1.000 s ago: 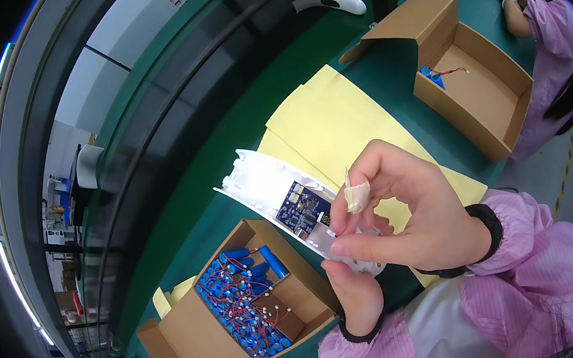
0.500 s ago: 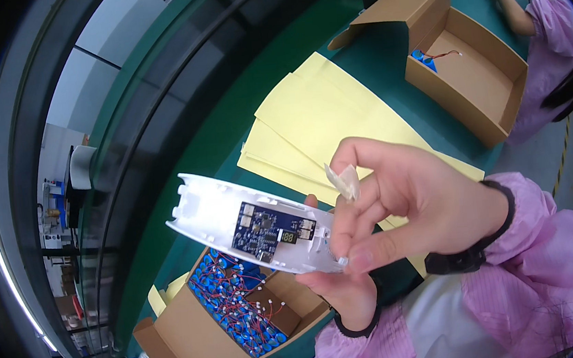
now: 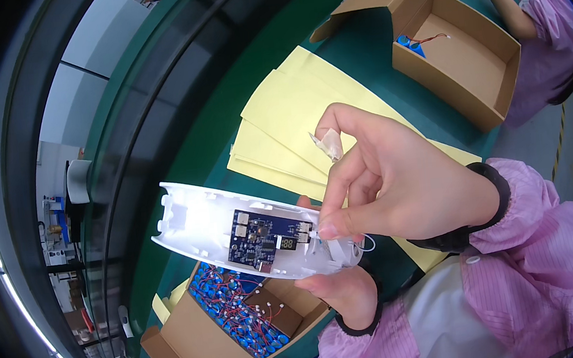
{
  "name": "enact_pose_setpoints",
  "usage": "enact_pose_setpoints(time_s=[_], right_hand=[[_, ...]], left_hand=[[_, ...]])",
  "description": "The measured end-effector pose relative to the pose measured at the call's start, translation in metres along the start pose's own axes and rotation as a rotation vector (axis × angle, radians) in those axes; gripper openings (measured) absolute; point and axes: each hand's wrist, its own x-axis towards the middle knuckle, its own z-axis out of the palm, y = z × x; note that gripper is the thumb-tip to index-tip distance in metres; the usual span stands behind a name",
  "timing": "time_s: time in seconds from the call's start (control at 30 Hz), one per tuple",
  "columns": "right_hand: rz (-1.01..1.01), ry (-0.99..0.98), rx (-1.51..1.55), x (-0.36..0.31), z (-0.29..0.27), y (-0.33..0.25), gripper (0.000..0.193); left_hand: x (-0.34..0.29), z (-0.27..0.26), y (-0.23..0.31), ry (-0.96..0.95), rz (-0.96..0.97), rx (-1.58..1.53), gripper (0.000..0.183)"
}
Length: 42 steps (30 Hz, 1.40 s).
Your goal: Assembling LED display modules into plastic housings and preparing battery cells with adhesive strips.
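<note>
A white curved plastic shell (image 3: pixel 193 215) rests in my left hand (image 3: pixel 343 296), whose thumb lies along the near edge while a fingertip shows at the far edge. Inside the shell sits a dark blue circuit board (image 3: pixel 255 243) with white sockets and a small digit display (image 3: pixel 286 244). My right hand (image 3: pixel 407 181) pinches a small white connector (image 3: pixel 314 234) at the sockets on the board's right end. A thin white wire (image 3: pixel 370 241) loops out beside the shell's right end. Loose pale, crumpled material (image 3: pixel 329 144) clings to a finger of my right hand.
Yellow sheets (image 3: pixel 293 102) lie fanned on the green table (image 3: pixel 365 64). Below the shell, an open carton (image 3: pixel 199 346) holds many blue cells with red wires. Another carton (image 3: pixel 473 43) at the far right holds a few blue cells (image 3: pixel 411 45). A co-worker's arm (image 3: pixel 508 6) is beyond it.
My right hand has moved from the shell's right end to the board's sockets, bringing the connector against them. The shell has shifted slightly left, and the wire loop now shows.
</note>
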Motion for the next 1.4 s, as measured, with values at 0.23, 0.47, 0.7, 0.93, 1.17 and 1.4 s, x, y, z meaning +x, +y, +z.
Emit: enact_pose_setpoints(time_s=[0.23,0.47,0.7,0.93,1.17,1.4], right_hand=[[-0.127,0.054,-0.097,-0.001,0.002,0.012,0.050],[-0.122,0.123,-0.232,0.002,0.009,0.015,0.045],[-0.651,0.316,-0.314,0.005,0.022,0.038,0.036],[-0.661,0.195,-0.714,-0.003,0.015,0.044,0.006],[-0.703,0.246,-0.859,-0.004,0.018,0.046,0.005],[-0.796,0.304,-0.557,0.003,0.019,0.052,0.017]], left_hand=[[-0.001,0.010,0.005,0.146,-0.009,0.043,0.104],[0.002,0.007,0.009,0.023,-0.096,0.022,0.102],[0.000,-0.002,-0.002,0.134,-0.116,-0.113,0.104],[-0.004,-0.009,-0.002,-0.013,-0.047,-0.282,0.072],[0.001,-0.014,-0.007,-0.245,0.049,-0.525,0.070],[-0.002,-0.007,-0.001,0.076,-0.032,-0.182,0.072]])
